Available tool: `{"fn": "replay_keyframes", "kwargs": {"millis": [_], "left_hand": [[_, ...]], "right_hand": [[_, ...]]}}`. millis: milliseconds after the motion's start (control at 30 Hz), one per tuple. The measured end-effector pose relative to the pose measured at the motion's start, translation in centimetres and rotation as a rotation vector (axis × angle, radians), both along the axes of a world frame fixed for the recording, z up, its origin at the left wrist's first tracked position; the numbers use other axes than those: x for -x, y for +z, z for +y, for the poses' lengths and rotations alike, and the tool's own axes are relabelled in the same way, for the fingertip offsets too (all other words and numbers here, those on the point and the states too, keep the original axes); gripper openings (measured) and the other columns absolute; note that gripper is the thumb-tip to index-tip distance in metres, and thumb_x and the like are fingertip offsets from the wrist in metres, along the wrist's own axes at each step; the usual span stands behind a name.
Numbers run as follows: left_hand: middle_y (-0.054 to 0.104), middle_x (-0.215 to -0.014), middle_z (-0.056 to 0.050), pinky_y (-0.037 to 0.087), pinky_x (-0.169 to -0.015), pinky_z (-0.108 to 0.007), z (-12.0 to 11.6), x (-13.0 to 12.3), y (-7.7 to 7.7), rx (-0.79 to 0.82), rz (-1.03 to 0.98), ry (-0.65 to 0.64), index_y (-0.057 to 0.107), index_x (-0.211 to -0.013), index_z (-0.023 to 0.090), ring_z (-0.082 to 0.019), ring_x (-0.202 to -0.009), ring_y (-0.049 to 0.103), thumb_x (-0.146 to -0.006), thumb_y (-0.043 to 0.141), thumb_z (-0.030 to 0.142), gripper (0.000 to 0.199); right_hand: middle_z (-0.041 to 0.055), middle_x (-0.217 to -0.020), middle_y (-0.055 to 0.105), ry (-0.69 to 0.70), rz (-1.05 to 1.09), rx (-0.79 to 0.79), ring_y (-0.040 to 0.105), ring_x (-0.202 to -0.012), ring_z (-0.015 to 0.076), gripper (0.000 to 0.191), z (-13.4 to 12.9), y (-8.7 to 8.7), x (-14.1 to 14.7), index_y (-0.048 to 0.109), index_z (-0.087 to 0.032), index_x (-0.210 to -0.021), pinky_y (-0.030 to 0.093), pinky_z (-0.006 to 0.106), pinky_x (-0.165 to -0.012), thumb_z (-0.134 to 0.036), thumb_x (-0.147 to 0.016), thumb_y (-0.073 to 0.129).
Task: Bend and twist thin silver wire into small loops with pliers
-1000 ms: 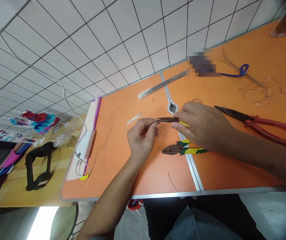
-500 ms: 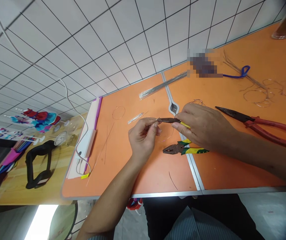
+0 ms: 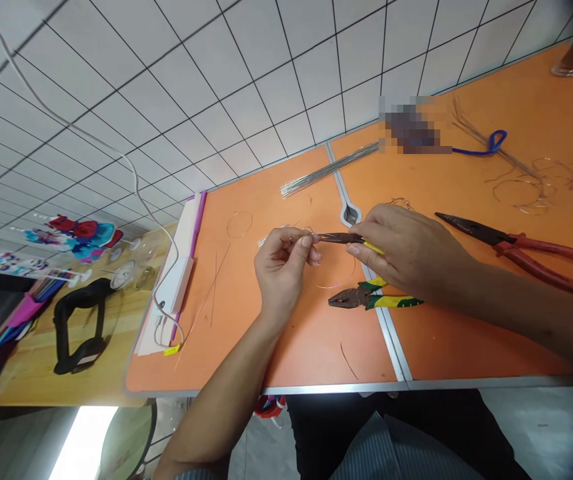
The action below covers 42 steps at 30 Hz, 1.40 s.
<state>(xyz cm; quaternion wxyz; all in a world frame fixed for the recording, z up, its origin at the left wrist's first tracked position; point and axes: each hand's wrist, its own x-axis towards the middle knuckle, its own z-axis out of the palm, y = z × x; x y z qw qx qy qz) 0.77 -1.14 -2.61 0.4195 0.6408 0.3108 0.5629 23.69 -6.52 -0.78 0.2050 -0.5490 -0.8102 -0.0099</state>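
My right hand [image 3: 396, 250] is closed round the yellow handles of slim needle-nose pliers [image 3: 339, 237], whose dark jaws point left. My left hand [image 3: 283, 263] pinches a thin wire [image 3: 306, 231] right at the tips of those jaws. A fine curved strand of the wire seems to hang below the pliers. Just under my right hand lie combination pliers [image 3: 349, 297] with green and yellow handles. To the right rest large long-nose pliers [image 3: 506, 240] with red handles. Partly behind my left hand is a small bundle of short wires [image 3: 266, 238].
A long bundle of silvery wires [image 3: 316, 177] lies near the tiled wall. Loose wire coils [image 3: 521, 190] are at the right, a wire ring [image 3: 239, 225] at the left. A white power strip [image 3: 176, 287] sits by the left edge. A metal seam [image 3: 391, 347] divides the orange table.
My left hand has shifted slightly left and turned at the pliers' tips, covering more of the short wire bundle. The hanging wire has changed its curve. My right hand keeps its grip.
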Motion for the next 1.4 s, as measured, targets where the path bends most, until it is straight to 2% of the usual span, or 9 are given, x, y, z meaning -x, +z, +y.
{"fn": "replay_keyframes", "kwargs": {"millis": [133,567,667,800,967,1067,1167,1300,1400], "left_hand": [[0.084,-0.09,-0.003,0.066,-0.063,-0.027,0.1,0.0,-0.2,-0.006,-0.014,0.008,0.075,-0.095,0.021,-0.013,-0.067,0.077,-0.1,0.09,0.04,0.025],[0.083,-0.094,-0.003,0.069,-0.069,-0.027,-0.3,0.0,-0.5,-0.07,0.025,0.03,0.079,-0.098,0.021,-0.013,-0.072,0.079,-0.101,0.088,0.038,0.02],[0.083,-0.095,-0.003,0.067,-0.07,-0.027,0.1,0.1,-0.6,0.037,-0.018,-0.002,0.074,-0.097,0.021,-0.013,-0.072,0.079,-0.099,0.09,0.04,0.025],[0.082,-0.089,-0.002,0.061,-0.065,-0.022,0.9,0.1,-0.3,0.332,-0.179,-0.087,0.067,-0.095,0.021,-0.011,-0.067,0.074,-0.088,0.098,0.039,0.036],[0.074,-0.08,0.001,0.044,-0.05,-0.018,1.2,0.1,0.5,0.623,-0.334,-0.129,0.067,-0.093,0.02,-0.006,-0.054,0.056,-0.084,0.089,0.022,0.025],[0.071,-0.078,0.001,0.038,-0.046,-0.019,1.2,0.0,0.9,0.705,-0.363,-0.166,0.068,-0.093,0.019,-0.007,-0.051,0.053,-0.089,0.079,0.017,0.012],[0.069,-0.076,0.001,0.039,-0.047,-0.02,1.1,-0.1,1.3,0.733,-0.395,-0.198,0.069,-0.092,0.018,-0.007,-0.05,0.05,-0.095,0.073,0.016,0.005],[0.065,-0.074,0.002,0.038,-0.046,-0.018,1.0,-0.4,1.5,0.764,-0.44,-0.256,0.066,-0.085,0.017,-0.005,-0.05,0.048,-0.1,0.076,0.018,0.018],[0.067,-0.077,0.002,0.041,-0.047,-0.017,1.0,-0.4,1.4,0.812,-0.468,-0.299,0.067,-0.084,0.017,-0.005,-0.053,0.052,-0.1,0.081,0.018,0.021]], "right_hand": [[0.0161,-0.104,0.073,0.002,0.006,-0.034,0.061,-0.094,0.0274,0.05,0.0,-0.1,-0.2,0.08,-0.015,-0.114,0.036,0.039,-0.077,-0.042,-0.12,0.039],[0.0159,-0.108,0.074,-0.022,0.027,0.014,0.065,-0.097,0.0283,0.049,-0.2,0.3,0.1,0.081,-0.014,-0.115,0.037,0.039,-0.075,-0.042,-0.12,0.04],[0.0157,-0.108,0.074,-0.029,0.101,0.021,0.066,-0.099,0.029,0.047,-0.2,0.3,0.0,0.081,-0.015,-0.113,0.04,0.04,-0.077,-0.043,-0.119,0.042],[0.0117,-0.105,0.074,-0.001,0.317,0.097,0.067,-0.102,0.029,0.042,0.1,-0.2,-0.4,0.078,-0.02,-0.108,0.044,0.041,-0.082,-0.045,-0.117,0.045],[0.0114,-0.107,0.072,-0.026,0.415,0.19,0.065,-0.103,0.0303,0.045,0.9,-1.1,-0.7,0.075,-0.022,-0.105,0.044,0.044,-0.087,-0.053,-0.114,0.044],[0.0102,-0.103,0.073,0.022,0.473,0.26,0.066,-0.1,0.0289,0.045,1.1,-1.1,-0.4,0.072,-0.023,-0.099,0.043,0.042,-0.086,-0.055,-0.113,0.045],[0.0083,-0.096,0.072,0.052,0.509,0.323,0.066,-0.096,0.0273,0.044,1.1,-0.7,0.0,0.068,-0.023,-0.093,0.043,0.041,-0.085,-0.055,-0.113,0.047],[0.0077,-0.094,0.071,0.066,0.529,0.318,0.065,-0.095,0.0268,0.044,0.9,-0.4,0.2,0.068,-0.023,-0.089,0.042,0.04,-0.084,-0.056,-0.112,0.048],[0.0069,-0.092,0.071,0.045,0.629,0.441,0.065,-0.092,0.0259,0.05,0.7,-0.3,0.3,0.075,-0.023,-0.095,0.044,0.04,-0.082,-0.064,-0.111,0.052]]}}
